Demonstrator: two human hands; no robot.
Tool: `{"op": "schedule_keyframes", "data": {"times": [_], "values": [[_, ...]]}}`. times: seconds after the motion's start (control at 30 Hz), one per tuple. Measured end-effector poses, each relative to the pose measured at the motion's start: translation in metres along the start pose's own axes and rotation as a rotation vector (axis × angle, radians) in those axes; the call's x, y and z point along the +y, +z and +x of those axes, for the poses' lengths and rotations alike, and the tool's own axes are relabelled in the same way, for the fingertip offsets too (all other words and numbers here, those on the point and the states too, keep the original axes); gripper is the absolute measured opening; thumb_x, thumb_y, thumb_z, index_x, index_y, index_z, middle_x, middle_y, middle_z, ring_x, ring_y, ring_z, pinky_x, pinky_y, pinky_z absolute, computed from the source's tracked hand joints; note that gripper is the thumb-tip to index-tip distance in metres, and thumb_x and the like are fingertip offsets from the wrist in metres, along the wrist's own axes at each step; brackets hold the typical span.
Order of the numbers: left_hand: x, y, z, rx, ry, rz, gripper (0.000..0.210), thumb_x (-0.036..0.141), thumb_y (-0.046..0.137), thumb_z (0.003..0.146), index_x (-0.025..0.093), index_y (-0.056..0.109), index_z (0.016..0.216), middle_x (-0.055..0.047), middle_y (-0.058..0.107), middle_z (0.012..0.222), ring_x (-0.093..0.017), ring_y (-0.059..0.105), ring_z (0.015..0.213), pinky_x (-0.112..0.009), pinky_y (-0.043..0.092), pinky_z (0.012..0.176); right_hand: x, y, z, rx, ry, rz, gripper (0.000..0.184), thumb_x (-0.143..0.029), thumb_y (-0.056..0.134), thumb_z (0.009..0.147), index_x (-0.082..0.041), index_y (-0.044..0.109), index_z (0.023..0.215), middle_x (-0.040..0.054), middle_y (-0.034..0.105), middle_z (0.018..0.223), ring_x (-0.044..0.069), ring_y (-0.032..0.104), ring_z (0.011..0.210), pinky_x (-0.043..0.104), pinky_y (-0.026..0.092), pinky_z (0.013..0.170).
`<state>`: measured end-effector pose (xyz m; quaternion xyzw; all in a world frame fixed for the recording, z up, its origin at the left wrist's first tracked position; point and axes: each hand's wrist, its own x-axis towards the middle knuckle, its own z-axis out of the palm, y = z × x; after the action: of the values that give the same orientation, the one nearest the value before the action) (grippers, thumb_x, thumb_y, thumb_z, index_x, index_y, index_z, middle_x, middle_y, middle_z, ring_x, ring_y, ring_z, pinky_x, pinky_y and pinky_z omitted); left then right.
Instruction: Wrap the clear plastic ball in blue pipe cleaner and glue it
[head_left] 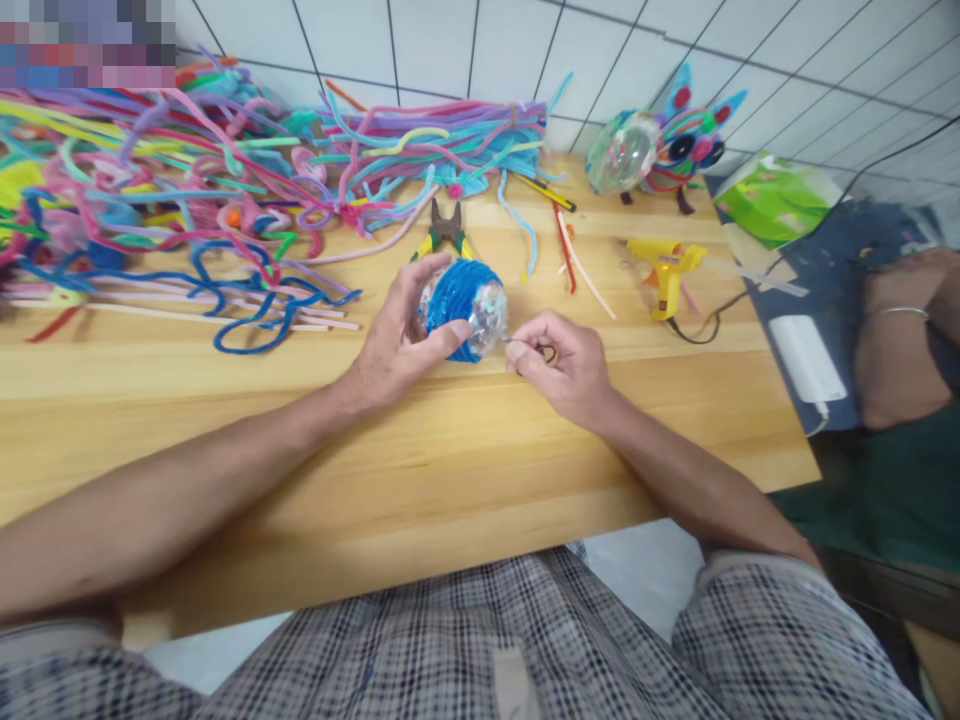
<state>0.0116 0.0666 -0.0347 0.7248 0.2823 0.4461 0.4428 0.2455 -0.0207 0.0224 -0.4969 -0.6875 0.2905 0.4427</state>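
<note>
A clear ball (491,312) with a broad blue band (456,290) of pipe cleaner wound around it is in my left hand (409,335). The thumb lies across its front and the fingers curl over the far side. Close to the ball's right end, my right hand (559,362) pinches a thin dark wire-like strand (550,352), whose loop shows beside the fingers. Whether the strand's tip touches the ball I cannot tell. Just behind the ball lie pliers (446,222) with yellow and green handles, jaws pointing away.
Tangled pipe cleaners (150,190) fill the back left, beside a bundle (450,140). A yellow glue gun (664,265) stands at right. Behind are a decorated pipe-cleaner figure (686,145), a cutter (551,193) and a green packet (780,195). Another person's arm (900,340) rests near a white box (806,357).
</note>
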Motion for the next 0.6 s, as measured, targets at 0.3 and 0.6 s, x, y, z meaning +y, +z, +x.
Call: {"op": "schedule_keyframes", "data": {"times": [0.3,0.6], "values": [[0.007,0.005,0.002,0.078,-0.229,-0.203,0.063,0.074,0.073,0.100,0.032,0.062,0.146,-0.006,0.073,0.145,-0.033,0.069,0.137,-0.050,0.060,0.119,0.006,0.003,-0.004,0.120,0.000,0.017,0.019,-0.039,0.073,0.100,-0.026,0.059,0.094,-0.0069,0.067,0.070,0.010,0.059,0.058,0.024,0.047,0.057],[0.016,0.009,0.000,0.043,-0.203,-0.167,0.064,0.071,0.074,0.101,0.032,0.060,0.149,-0.006,0.073,0.145,-0.032,0.070,0.135,-0.048,0.061,0.117,-0.006,0.014,-0.005,0.178,0.012,-0.105,0.025,-0.037,0.083,0.089,-0.028,0.060,0.087,-0.0072,0.065,0.064,0.012,0.057,0.055,0.027,0.049,0.054]]}}
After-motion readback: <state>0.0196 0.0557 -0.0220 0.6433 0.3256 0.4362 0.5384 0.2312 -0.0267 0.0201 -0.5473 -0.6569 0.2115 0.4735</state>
